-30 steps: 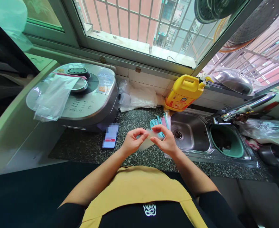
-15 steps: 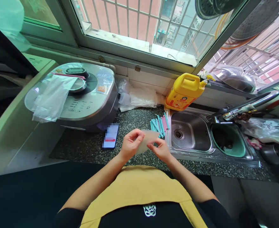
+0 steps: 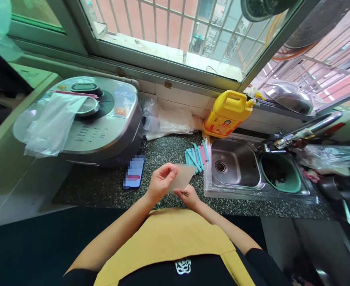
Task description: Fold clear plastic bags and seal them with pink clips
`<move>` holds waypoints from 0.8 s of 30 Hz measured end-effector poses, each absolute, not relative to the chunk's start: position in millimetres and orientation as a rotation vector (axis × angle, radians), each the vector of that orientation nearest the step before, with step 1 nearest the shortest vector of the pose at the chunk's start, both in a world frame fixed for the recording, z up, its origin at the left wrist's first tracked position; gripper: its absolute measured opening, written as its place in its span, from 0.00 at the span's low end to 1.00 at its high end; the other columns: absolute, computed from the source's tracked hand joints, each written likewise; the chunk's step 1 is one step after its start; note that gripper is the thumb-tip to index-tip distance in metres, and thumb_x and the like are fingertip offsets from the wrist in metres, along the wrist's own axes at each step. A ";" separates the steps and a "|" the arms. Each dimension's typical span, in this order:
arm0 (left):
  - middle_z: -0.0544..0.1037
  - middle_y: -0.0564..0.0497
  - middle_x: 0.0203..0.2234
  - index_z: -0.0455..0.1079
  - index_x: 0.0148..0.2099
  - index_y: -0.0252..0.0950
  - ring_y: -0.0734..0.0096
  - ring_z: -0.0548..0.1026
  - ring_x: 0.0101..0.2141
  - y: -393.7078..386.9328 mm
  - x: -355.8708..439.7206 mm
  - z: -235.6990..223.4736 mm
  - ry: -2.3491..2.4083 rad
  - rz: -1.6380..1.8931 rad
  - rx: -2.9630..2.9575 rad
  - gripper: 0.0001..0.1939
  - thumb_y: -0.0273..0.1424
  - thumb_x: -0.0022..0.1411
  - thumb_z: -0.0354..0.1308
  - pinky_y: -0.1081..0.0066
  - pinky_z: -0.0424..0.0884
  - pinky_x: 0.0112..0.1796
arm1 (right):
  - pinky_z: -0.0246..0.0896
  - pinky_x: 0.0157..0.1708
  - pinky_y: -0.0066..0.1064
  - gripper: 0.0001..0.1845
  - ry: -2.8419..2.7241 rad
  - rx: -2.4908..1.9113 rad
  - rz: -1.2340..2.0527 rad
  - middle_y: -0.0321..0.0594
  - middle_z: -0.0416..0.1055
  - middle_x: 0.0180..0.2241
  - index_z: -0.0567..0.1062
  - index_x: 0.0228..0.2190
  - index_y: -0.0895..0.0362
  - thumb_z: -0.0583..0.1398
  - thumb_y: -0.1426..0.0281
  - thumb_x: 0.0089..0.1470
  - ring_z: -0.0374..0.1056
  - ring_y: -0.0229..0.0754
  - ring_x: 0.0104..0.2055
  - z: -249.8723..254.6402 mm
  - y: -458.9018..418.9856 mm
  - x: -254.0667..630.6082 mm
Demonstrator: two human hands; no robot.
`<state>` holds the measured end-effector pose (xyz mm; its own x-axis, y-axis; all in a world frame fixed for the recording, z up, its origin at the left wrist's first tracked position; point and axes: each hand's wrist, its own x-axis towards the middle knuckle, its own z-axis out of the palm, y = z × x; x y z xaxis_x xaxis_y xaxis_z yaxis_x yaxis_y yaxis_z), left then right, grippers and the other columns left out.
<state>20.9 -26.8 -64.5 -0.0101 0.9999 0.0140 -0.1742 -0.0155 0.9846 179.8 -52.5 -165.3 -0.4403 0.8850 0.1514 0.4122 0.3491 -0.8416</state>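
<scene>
My left hand [image 3: 159, 184] pinches the upper left corner of a small translucent plastic sheet [image 3: 182, 176], held above the speckled counter [image 3: 103, 184]. My right hand [image 3: 188, 196] grips the sheet's lower edge, fingers closed on it. A bundle of teal and pink sticks [image 3: 195, 154] lies on the counter just beyond the sheet, next to the sink. A phone [image 3: 133, 177] lies flat to the left of my left hand.
A silver cooker [image 3: 103, 115] with a clear bag [image 3: 52, 125] draped on it stands at the left. Crumpled plastic bags [image 3: 166, 121] and a yellow jug [image 3: 226, 114] stand by the wall. A steel sink [image 3: 237, 169] with a green basin [image 3: 280, 174] lies to the right.
My right hand has slid from the sheet's top right corner down to its lower edge, closer to my body. The left hand keeps its pinch. The view has shifted slightly.
</scene>
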 end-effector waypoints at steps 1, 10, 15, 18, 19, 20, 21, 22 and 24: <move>0.74 0.50 0.27 0.71 0.34 0.35 0.70 0.71 0.29 -26.3 20.3 -66.2 1.095 1.297 1.049 0.15 0.43 0.53 0.61 0.72 0.68 0.32 | 0.62 0.35 0.31 0.26 -2.000 -1.122 1.014 0.40 0.74 0.25 0.78 0.24 0.56 0.50 0.53 0.59 0.67 0.39 0.32 -166.0 -52.6 178.9; 0.75 0.51 0.23 0.71 0.30 0.35 0.71 0.71 0.26 -18.2 15.4 -83.7 1.311 1.218 1.188 0.14 0.41 0.55 0.56 0.74 0.67 0.29 | 0.63 0.35 0.31 0.22 -1.772 -1.114 1.301 0.42 0.75 0.34 0.77 0.36 0.58 0.61 0.53 0.47 0.68 0.41 0.35 -151.1 -40.9 183.9; 0.78 0.49 0.27 0.72 0.30 0.36 0.66 0.74 0.32 -4.9 3.0 -122.0 1.498 1.041 1.415 0.11 0.36 0.56 0.53 0.69 0.68 0.37 | 0.62 0.35 0.30 0.11 -1.593 -1.450 1.305 0.40 0.75 0.31 0.75 0.31 0.60 0.60 0.64 0.48 0.67 0.39 0.32 -155.0 -1.7 176.1; 0.78 0.47 0.29 0.71 0.27 0.37 0.60 0.74 0.36 6.6 -14.6 -153.0 1.733 0.935 1.392 0.07 0.32 0.53 0.54 0.62 0.66 0.44 | 0.62 0.32 0.30 0.04 -1.641 -1.492 1.413 0.37 0.73 0.23 0.75 0.22 0.60 0.61 0.73 0.44 0.66 0.39 0.27 -171.8 17.7 153.4; 0.78 0.46 0.30 0.71 0.26 0.37 0.58 0.73 0.38 10.0 -20.6 -161.7 1.780 0.923 1.376 0.07 0.31 0.53 0.54 0.58 0.63 0.47 | 0.61 0.31 0.30 0.03 -1.646 -1.499 1.430 0.36 0.73 0.21 0.74 0.21 0.60 0.61 0.74 0.43 0.66 0.38 0.25 -178.0 22.2 145.1; 0.78 0.45 0.30 0.70 0.26 0.37 0.56 0.73 0.39 12.9 -26.0 -168.9 1.815 0.916 1.359 0.06 0.30 0.52 0.54 0.55 0.61 0.49 | 0.62 0.31 0.30 0.03 -1.648 -1.507 1.441 0.35 0.73 0.20 0.74 0.20 0.60 0.60 0.76 0.43 0.66 0.38 0.25 -183.9 25.9 137.5; 0.78 0.45 0.30 0.70 0.25 0.37 0.55 0.73 0.39 15.3 -30.3 -174.5 1.842 0.909 1.345 0.06 0.29 0.52 0.54 0.51 0.58 0.50 | 0.62 0.32 0.30 0.04 -1.647 -1.515 1.448 0.35 0.73 0.21 0.75 0.21 0.59 0.60 0.77 0.43 0.66 0.38 0.25 -189.1 28.9 131.0; 0.78 0.45 0.29 0.69 0.24 0.37 0.54 0.73 0.39 17.1 -33.5 -178.7 1.861 0.905 1.333 0.06 0.28 0.52 0.54 0.49 0.56 0.52 | 0.62 0.33 0.31 0.05 -1.644 -1.519 1.454 0.34 0.74 0.21 0.75 0.21 0.59 0.59 0.78 0.43 0.67 0.38 0.26 -193.4 31.2 126.0; 0.78 0.46 0.28 0.68 0.24 0.37 0.54 0.73 0.39 19.0 -35.8 -182.7 1.870 0.911 1.317 0.05 0.28 0.51 0.55 0.47 0.54 0.53 | 0.63 0.35 0.31 0.06 -1.639 -1.517 1.466 0.35 0.75 0.22 0.75 0.21 0.59 0.59 0.78 0.43 0.68 0.39 0.27 -198.7 34.0 121.3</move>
